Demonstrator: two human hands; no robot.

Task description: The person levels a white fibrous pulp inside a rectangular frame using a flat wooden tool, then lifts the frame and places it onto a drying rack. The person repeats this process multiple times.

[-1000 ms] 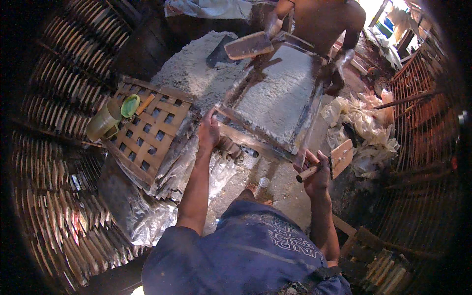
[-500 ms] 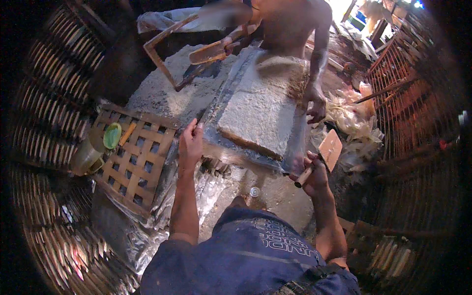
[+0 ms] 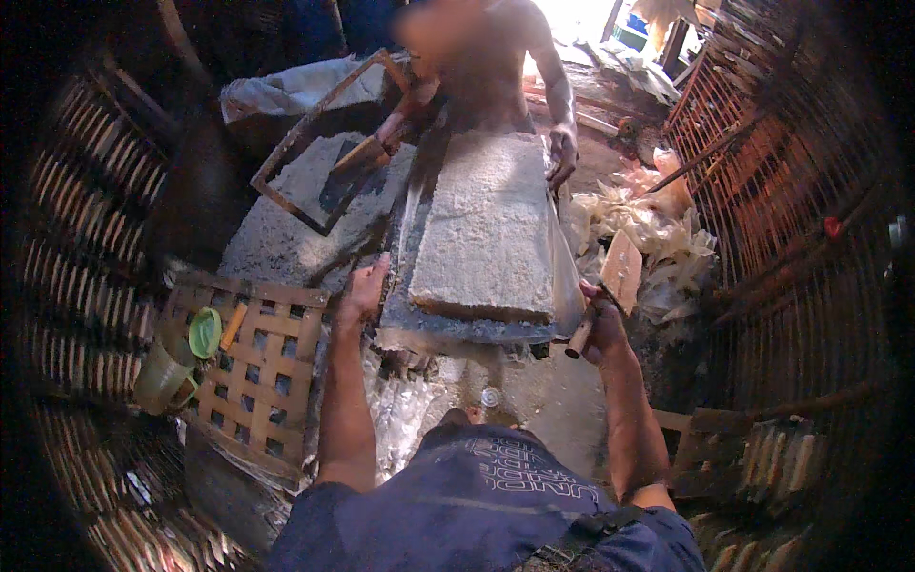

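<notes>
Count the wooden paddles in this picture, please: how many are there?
2. One wooden paddle is in the wearer's right hand; the second paddle is in the co-worker's hand, near the white heap. Others may be hidden in dark areas.

Rough, matt and granular on pale slab (image 3: 484,229), frame centre; smooth, wooden on paddle (image 3: 621,272), right of centre; crinkled, plastic-like on sheeting (image 3: 658,229), right; matt, cloth-like on shirt (image 3: 429,524), bottom.

A dark navy short-sleeved shirt (image 3: 419,524) is worn, marked by pale outlined lettering (image 3: 523,471) and crossed by a faint lighter stripe (image 3: 479,502).
</notes>
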